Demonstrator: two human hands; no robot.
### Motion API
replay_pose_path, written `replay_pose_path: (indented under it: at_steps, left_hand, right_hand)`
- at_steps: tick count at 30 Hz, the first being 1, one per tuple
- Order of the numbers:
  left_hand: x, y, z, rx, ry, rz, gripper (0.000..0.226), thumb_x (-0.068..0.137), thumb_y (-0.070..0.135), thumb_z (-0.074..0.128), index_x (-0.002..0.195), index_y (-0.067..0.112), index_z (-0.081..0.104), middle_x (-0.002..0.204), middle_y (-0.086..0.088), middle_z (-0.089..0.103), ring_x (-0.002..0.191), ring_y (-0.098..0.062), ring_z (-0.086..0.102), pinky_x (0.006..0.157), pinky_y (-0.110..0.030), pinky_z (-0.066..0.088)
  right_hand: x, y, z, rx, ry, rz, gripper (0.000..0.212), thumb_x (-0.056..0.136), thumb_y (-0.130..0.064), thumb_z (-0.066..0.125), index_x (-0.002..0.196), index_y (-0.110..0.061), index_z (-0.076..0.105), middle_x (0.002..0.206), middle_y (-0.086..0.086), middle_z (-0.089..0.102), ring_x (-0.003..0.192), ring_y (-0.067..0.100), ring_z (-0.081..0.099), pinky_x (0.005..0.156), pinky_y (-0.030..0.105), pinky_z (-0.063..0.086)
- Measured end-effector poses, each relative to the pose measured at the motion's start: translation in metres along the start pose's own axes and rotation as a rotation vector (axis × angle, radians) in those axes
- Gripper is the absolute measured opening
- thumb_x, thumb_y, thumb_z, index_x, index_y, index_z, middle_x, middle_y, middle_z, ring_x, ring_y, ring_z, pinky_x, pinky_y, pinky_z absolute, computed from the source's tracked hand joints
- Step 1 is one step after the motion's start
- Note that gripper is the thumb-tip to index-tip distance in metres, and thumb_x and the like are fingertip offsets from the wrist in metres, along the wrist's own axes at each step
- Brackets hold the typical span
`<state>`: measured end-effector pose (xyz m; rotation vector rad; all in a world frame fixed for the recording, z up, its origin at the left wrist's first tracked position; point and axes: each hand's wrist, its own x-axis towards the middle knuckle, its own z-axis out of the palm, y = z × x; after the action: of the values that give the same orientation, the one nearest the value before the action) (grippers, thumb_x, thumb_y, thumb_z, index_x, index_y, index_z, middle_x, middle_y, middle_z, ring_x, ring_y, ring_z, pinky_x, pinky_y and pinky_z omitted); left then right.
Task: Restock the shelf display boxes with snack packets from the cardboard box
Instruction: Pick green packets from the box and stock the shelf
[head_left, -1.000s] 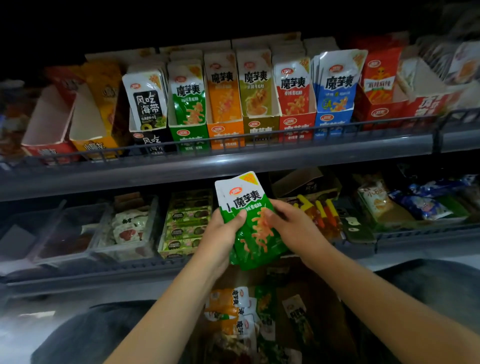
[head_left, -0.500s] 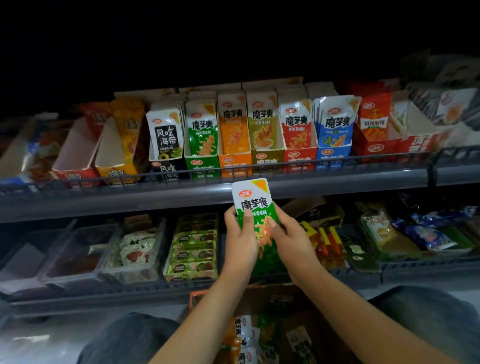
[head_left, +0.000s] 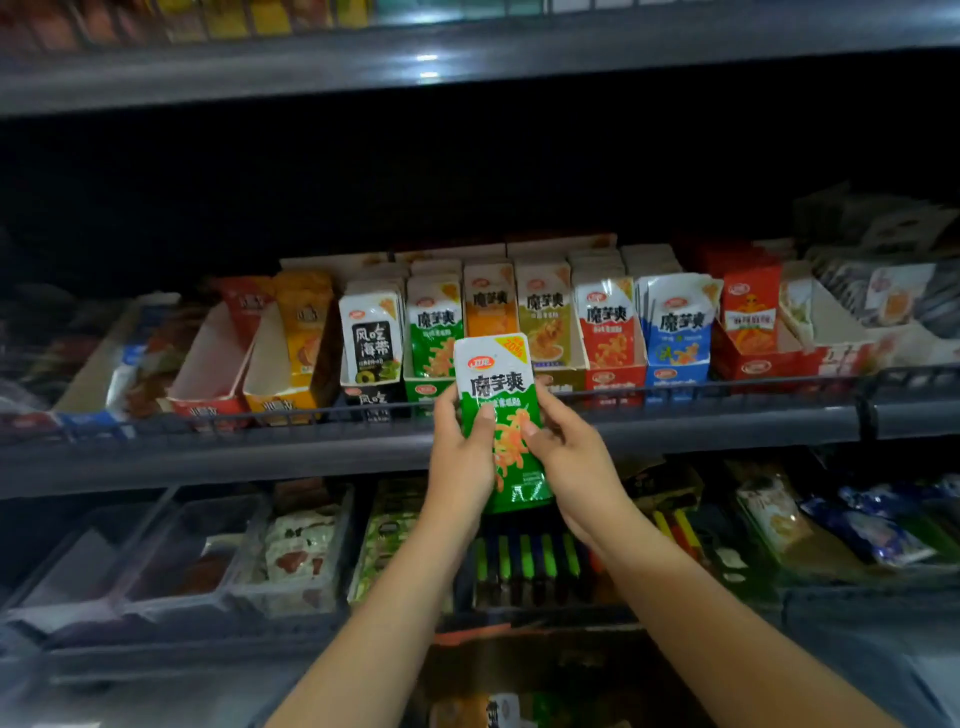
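Green "魔芋爽" snack packets (head_left: 496, 410), yellow "20%" corner, between both hands (head_left: 519, 462).

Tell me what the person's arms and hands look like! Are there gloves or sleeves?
No gloves and no sleeves in view. Both forearms are bare from the bottom of the picture up to the wrists. The left hand and right hand are bare too, with short, plain nails. No watch, ring or bracelet shows on either one. The picture is dim, so tiny details could be missed.
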<state>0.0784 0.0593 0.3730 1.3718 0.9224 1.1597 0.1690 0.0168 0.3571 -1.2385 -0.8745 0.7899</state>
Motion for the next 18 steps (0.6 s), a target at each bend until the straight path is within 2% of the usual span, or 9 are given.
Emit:
replay_pose_path:
  at_steps: [1, 3, 5, 8, 11, 13, 16, 18]
  left_hand:
    - [0.010, 0.008, -0.004, 0.028, 0.014, 0.020, 0.030, 0.097, 0.011, 0.049, 0.125, 0.020, 0.045, 0.111, 0.006, 0.056, 0.085, 0.006, 0.054, 0.065, -0.003, 0.045]
    - [0.031, 0.022, -0.014, 0.065, 0.029, 0.051, 0.035, 0.095, 0.012, 0.053, 0.129, 0.020, 0.047, 0.118, 0.006, 0.055, 0.097, -0.003, 0.056, 0.078, -0.014, 0.048]
    - [0.050, 0.032, -0.022, 0.085, 0.026, 0.073, 0.035, 0.094, 0.014, 0.056, 0.127, 0.021, 0.049, 0.120, 0.002, 0.058, 0.102, -0.011, 0.058, 0.075, -0.021, 0.049]
    - [0.080, 0.046, -0.032, 0.106, 0.028, 0.079, 0.030, 0.092, 0.015, 0.058, 0.121, 0.024, 0.053, 0.114, 0.002, 0.063, 0.098, -0.011, 0.061, 0.071, -0.024, 0.051]
    - [0.111, 0.060, -0.040, 0.153, 0.052, 0.134, 0.034, 0.089, 0.012, 0.062, 0.122, 0.020, 0.056, 0.109, 0.002, 0.065, 0.096, -0.012, 0.063, 0.078, -0.030, 0.054]
    - [0.130, 0.068, -0.043, 0.193, 0.071, 0.192, 0.035, 0.087, 0.011, 0.065, 0.120, 0.018, 0.058, 0.106, 0.004, 0.065, 0.093, -0.009, 0.062, 0.078, -0.028, 0.053]
    - [0.155, 0.071, -0.048, 0.297, 0.118, 0.261, 0.034, 0.084, 0.014, 0.069, 0.117, 0.015, 0.061, 0.106, 0.004, 0.063, 0.093, -0.008, 0.058, 0.081, -0.026, 0.047]
    - [0.166, 0.066, -0.049, 0.367, 0.136, 0.262, 0.034, 0.084, 0.019, 0.069, 0.116, 0.014, 0.061, 0.109, 0.004, 0.062, 0.093, -0.007, 0.054, 0.079, -0.023, 0.043]
  right_hand:
    - [0.010, -0.006, 0.005, -0.027, 0.017, -0.008, 0.049, 0.092, -0.012, 0.056, 0.133, -0.038, 0.048, 0.125, 0.000, 0.060, 0.113, 0.019, 0.059, 0.099, 0.046, 0.047]
    - [0.028, -0.020, 0.014, -0.063, 0.029, -0.022, 0.053, 0.090, -0.012, 0.059, 0.135, -0.034, 0.046, 0.121, 0.007, 0.059, 0.108, 0.023, 0.060, 0.097, 0.048, 0.048]
    - [0.044, -0.034, 0.022, -0.077, 0.011, -0.029, 0.053, 0.090, -0.009, 0.059, 0.137, -0.030, 0.045, 0.113, 0.005, 0.061, 0.103, 0.022, 0.062, 0.093, 0.045, 0.051]
    - [0.066, -0.054, 0.035, -0.084, -0.028, -0.053, 0.050, 0.090, -0.008, 0.058, 0.136, -0.024, 0.045, 0.105, -0.001, 0.062, 0.099, 0.019, 0.063, 0.087, 0.040, 0.055]
    - [0.095, -0.068, 0.047, -0.170, -0.014, -0.081, 0.040, 0.089, -0.006, 0.059, 0.127, -0.014, 0.051, 0.105, 0.003, 0.064, 0.096, 0.019, 0.064, 0.082, 0.035, 0.056]
    - [0.117, -0.075, 0.054, -0.203, 0.005, -0.115, 0.033, 0.087, -0.003, 0.061, 0.119, -0.009, 0.055, 0.100, 0.006, 0.064, 0.094, 0.021, 0.064, 0.080, 0.033, 0.055]
    - [0.143, -0.077, 0.064, -0.219, 0.018, -0.118, 0.030, 0.085, -0.001, 0.063, 0.113, -0.006, 0.055, 0.086, -0.003, 0.058, 0.089, 0.017, 0.060, 0.071, 0.022, 0.052]
    - [0.154, -0.072, 0.068, -0.247, 0.024, -0.076, 0.030, 0.085, -0.004, 0.064, 0.113, -0.007, 0.054, 0.087, -0.002, 0.058, 0.092, 0.019, 0.060, 0.077, 0.028, 0.052]
